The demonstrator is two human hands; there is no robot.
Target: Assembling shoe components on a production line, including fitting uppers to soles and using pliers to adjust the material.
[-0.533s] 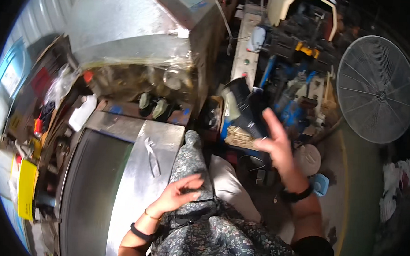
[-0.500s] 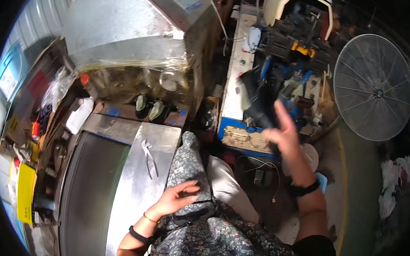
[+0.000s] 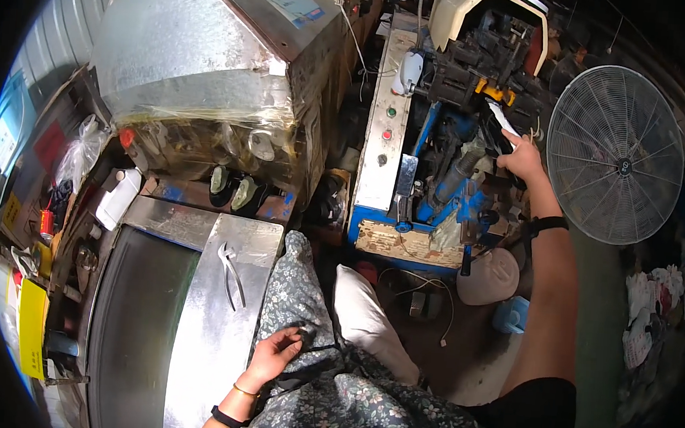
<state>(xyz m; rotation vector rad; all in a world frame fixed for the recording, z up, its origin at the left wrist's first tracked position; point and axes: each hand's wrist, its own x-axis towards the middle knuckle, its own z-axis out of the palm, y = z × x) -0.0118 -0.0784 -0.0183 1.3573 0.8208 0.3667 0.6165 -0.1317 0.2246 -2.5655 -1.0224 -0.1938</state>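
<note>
My right hand [image 3: 523, 157] reaches out over the machine [image 3: 454, 178] at the far right. Its fingers curl at a black piece with a white strip [image 3: 503, 119], whose kind I cannot make out; the hand hides part of it. Down at my lap, my left hand [image 3: 273, 354] rests on the floral apron [image 3: 300, 290] with thumb and fingertips pinched together. Something small and dark shows at those fingertips, too small to name. Pincers [image 3: 231, 274] with long handles lie on the metal plate [image 3: 209, 347] to the left.
Two dark shoes [image 3: 245, 195] with pale insides stand below the metal hood [image 3: 200, 44]. A conveyor belt [image 3: 140, 311] runs along the left. A large fan [image 3: 616, 156] stands on the right. Beneath the machine are a whitish round container [image 3: 489, 276] and loose cable [image 3: 450, 315].
My right hand has moved away from me and rightward; the blurred dark piece by it has left the machine's near part. My left hand has closed its spread fingers and lowered slightly.
</note>
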